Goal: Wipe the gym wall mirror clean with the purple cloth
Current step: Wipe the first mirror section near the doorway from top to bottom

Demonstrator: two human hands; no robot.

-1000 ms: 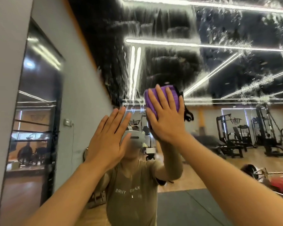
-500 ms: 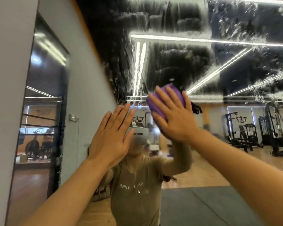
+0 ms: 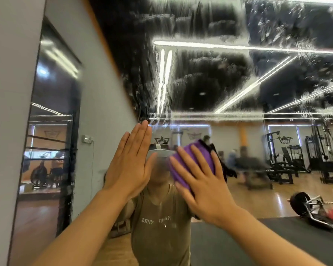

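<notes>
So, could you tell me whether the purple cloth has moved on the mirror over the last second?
Yes. The purple cloth under the right hand has slid down the mirror, from beside the reflected ceiling's lower edge to well below it.

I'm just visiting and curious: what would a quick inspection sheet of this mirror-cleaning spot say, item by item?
Surface: mirror streaked with wet smears across its upper part; lower part reflects clearly.
Job's things: purple cloth pressed flat on the mirror.
Clutter: nothing seen.
Hands: right hand presses the cloth with straight fingers; left hand lies flat, fingers straight, against the mirror.
Cables: a thin cord hangs from a wall box in the reflection.
Surroundings: grey wall at left; reflected gym with weight machines, a barbell on the floor and a dark mat.
</notes>
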